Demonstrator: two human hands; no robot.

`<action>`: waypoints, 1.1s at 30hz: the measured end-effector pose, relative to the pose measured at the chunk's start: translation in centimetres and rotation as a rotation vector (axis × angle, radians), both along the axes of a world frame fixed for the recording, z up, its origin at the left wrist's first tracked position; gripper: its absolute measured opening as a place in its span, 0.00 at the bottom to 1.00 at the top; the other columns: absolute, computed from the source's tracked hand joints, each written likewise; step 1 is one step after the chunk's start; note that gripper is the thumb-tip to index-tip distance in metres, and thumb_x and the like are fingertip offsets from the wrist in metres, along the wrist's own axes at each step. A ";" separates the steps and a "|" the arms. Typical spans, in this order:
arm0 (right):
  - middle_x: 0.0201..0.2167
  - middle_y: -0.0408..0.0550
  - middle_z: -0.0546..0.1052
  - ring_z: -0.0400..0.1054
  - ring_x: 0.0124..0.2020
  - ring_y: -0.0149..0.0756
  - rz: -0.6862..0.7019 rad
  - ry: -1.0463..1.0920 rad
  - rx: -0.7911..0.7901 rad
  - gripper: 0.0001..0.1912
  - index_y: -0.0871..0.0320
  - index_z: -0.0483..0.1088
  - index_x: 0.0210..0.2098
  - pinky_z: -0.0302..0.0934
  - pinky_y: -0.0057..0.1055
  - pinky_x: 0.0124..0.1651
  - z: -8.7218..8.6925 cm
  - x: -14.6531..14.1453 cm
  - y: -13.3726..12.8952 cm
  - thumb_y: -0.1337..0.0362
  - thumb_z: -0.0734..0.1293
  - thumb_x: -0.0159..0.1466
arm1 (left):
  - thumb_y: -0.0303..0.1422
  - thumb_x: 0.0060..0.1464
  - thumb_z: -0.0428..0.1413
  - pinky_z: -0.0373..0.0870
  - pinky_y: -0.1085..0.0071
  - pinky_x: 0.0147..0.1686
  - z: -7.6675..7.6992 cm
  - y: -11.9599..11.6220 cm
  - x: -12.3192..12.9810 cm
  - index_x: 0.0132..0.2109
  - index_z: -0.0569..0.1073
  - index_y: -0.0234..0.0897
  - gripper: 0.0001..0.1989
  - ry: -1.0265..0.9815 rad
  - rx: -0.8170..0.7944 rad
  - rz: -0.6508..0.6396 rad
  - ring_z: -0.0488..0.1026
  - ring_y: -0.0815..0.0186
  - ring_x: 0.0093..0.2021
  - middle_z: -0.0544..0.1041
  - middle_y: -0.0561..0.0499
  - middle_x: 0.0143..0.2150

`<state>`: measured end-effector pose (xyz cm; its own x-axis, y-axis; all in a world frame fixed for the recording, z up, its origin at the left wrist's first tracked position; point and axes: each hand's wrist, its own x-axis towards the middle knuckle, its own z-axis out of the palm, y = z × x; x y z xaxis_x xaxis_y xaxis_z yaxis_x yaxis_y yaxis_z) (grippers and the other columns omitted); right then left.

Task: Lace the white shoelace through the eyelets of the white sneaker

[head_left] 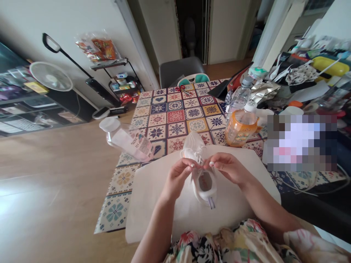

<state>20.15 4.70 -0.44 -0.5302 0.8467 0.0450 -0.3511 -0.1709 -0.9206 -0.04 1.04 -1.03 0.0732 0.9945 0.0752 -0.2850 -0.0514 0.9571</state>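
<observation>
Left hand point(179, 175) and right hand point(227, 168) both pinch the thin white laces point(197, 157) above the small white fabric shoe point(203, 180), its long axis running heel-near to toe-far directly beneath, equidistant from both pinches, on a white board point(153, 197).

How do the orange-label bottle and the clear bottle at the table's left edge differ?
The orange-label bottle stands upright; the clear bottle lies tilted on its side at the table edge. The orange-label bottle has a wide orange wrap; the clear bottle has a pale printed label. The first looks squat, the second longer. Both are clear plastic with white caps.
</observation>
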 end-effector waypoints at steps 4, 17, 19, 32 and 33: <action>0.20 0.40 0.73 0.67 0.24 0.28 -0.123 -0.041 -0.124 0.16 0.59 0.75 0.27 0.64 0.28 0.32 -0.2 -2.2 -0.1 0.52 0.76 0.54 | 0.44 0.50 0.65 0.63 0.74 0.28 -0.4 0.2 2.1 0.30 0.75 0.36 0.15 -0.059 -0.062 0.106 0.64 0.72 0.24 0.71 0.55 0.24; 0.26 0.40 0.75 0.71 0.28 0.29 -0.135 -0.275 0.151 0.07 0.58 0.71 0.32 0.67 0.25 0.34 0.9 -2.1 -0.9 0.62 0.72 0.58 | 0.40 0.41 0.70 0.72 0.72 0.30 0.4 0.2 3.0 0.36 0.75 0.36 0.18 -0.056 -0.202 0.089 0.74 0.70 0.25 0.77 0.54 0.26; 0.26 0.41 0.75 0.71 0.29 0.30 -0.129 -0.283 0.146 0.09 0.58 0.72 0.32 0.67 0.26 0.34 1.2 -1.9 -1.0 0.60 0.72 0.58 | 0.41 0.43 0.68 0.71 0.73 0.30 0.3 0.0 3.1 0.33 0.75 0.36 0.16 -0.028 -0.182 0.118 0.73 0.70 0.26 0.76 0.54 0.25; 0.41 0.50 0.75 0.72 0.44 0.39 -0.334 -0.459 0.539 0.11 0.53 0.71 0.46 0.69 0.36 0.47 0.3 -2.1 -1.4 0.62 0.67 0.64 | 0.37 0.50 0.62 0.65 0.73 0.35 -0.5 -0.3 2.3 0.33 0.76 0.38 0.07 0.303 -0.048 0.258 0.67 0.69 0.31 0.74 0.54 0.28; 0.43 0.51 0.75 0.71 0.46 0.40 -0.336 -0.507 0.616 0.09 0.54 0.72 0.45 0.68 0.38 0.50 0.3 -2.0 -1.4 0.63 0.67 0.65 | 0.37 0.50 0.62 0.65 0.73 0.35 -0.7 -0.3 2.2 0.34 0.76 0.38 0.07 0.289 -0.058 0.259 0.68 0.68 0.32 0.74 0.54 0.29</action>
